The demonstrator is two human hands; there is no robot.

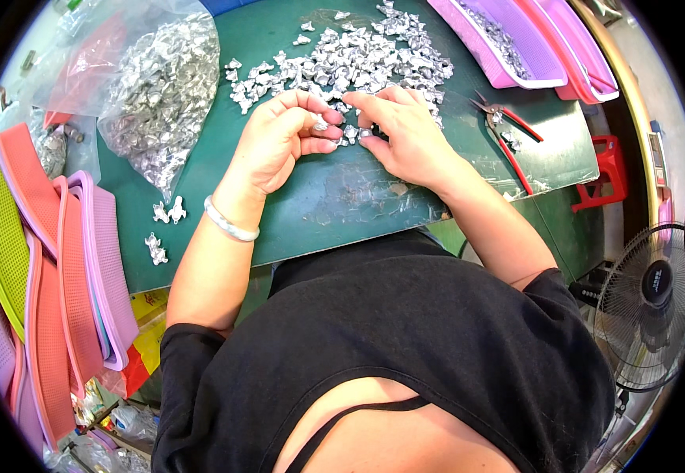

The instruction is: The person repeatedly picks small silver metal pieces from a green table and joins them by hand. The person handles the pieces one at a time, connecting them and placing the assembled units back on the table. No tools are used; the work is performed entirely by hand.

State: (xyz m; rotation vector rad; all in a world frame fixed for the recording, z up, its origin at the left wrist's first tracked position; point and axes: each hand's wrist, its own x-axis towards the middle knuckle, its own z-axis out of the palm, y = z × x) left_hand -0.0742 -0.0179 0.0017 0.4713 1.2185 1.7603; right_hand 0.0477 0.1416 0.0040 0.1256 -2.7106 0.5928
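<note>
A small silvery metal piece (320,124) sits at the fingertips of the left hand (283,138), above the near edge of the pile; the thumb and fingers are curled in around it with little gap. The right hand (407,134) is half curled just beside, index finger and thumb apart, and I cannot tell whether it has hold of a piece by the thumb. The grip on the left looks light, so the piece could slip and be lost among its look-alikes in the heap (358,59). A careless sweep of the left forearm might knock the loose pieces (161,211) off the table, and the right could push the red-handled pliers (494,114), since one handle reaches the near edge. The clear bag (165,87) of pieces might spill if tugged. The green tabletop (319,209) is scuffed and worn near the hands. A purple basket (538,83) stands at the far right; coral, lime and purple baskets (78,292) lean together at the left. Beyond the right end are a red stool (612,173) and a caged fan (658,307).
</note>
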